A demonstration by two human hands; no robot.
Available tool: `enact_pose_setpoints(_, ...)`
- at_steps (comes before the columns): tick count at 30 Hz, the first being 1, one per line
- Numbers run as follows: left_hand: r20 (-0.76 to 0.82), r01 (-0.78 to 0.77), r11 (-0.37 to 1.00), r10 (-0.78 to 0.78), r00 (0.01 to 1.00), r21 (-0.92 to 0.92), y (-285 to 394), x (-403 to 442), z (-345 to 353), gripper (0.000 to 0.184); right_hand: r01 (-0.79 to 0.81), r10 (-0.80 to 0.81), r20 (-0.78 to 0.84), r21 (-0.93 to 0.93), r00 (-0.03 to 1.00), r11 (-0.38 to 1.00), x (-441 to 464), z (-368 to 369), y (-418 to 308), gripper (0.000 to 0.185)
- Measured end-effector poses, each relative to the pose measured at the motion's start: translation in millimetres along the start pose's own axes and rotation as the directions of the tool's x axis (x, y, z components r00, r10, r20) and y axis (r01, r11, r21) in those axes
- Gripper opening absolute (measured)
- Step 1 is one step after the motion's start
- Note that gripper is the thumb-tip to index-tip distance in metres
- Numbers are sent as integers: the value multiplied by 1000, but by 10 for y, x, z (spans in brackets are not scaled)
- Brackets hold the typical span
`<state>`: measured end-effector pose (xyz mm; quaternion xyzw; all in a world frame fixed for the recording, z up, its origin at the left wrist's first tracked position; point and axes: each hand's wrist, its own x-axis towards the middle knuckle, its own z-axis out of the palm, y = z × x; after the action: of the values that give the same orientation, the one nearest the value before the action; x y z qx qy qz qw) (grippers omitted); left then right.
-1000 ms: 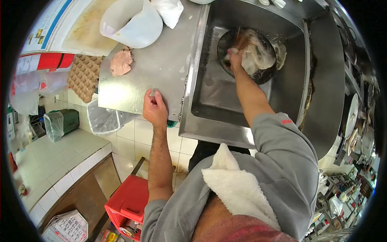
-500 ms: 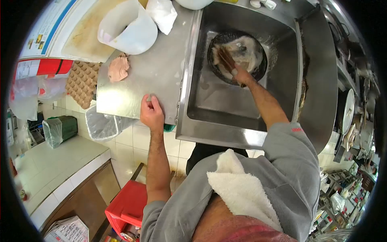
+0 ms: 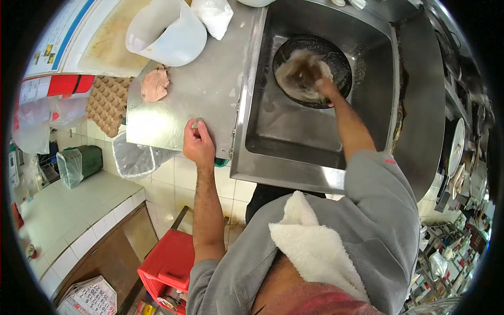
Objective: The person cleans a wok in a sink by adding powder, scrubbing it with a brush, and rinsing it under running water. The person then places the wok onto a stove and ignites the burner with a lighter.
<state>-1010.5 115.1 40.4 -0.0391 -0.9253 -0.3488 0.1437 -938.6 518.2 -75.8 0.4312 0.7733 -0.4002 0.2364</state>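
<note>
A round black wok [image 3: 341,58] lies in the steel sink [image 3: 294,144], with foamy brownish liquid [image 3: 291,79] swirled inside it. My right hand [image 3: 326,89] is closed around a brown bamboo brush [image 3: 310,73], whose bristles are in the liquid and smeared by motion. At the front edge of the steel counter [image 3: 210,84], left of the sink, rests my left hand [image 3: 199,144]. Its fingers are loosely curled, thumb near the forefinger, with nothing seen between them. Beyond it on the counter lies a crumpled pinkish-tan piece [image 3: 155,84] that I cannot identify.
A white plastic tub [image 3: 168,37] and a white bag [image 3: 212,16] stand at the counter's back. Egg trays [image 3: 107,105] hang beside its left edge, above a lined bin [image 3: 134,155]. A red stool [image 3: 168,257] is below my left arm. Pans [image 3: 454,147] stand at far right.
My right hand has moved a little up and to the right with the brush, and the liquid has swirled toward the wok's lower left. My left hand has stayed in place.
</note>
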Motion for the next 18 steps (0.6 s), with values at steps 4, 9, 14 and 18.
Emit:
enact_pose_setpoints(4,-21,-19,999,20,1000,35,57,-5,3,27,-181,126,167,376,978,909,9,219,-228,78)
enact_pose_setpoints(9,-16,-4,1000,4,1000,-2,-3,4,-7,28,161,-119,185,-230,975,960,23,-307,652,78)
enact_pose_setpoints(14,-13,22,999,-22,1000,-34,24,6,-1,28,42,-51,-58,-146,997,988,47,35,680,83)
enact_pose_setpoints(18,-13,-3,1000,3,1000,8,53,22,-16,28,161,-138,95,-318,986,934,-61,27,5,77)
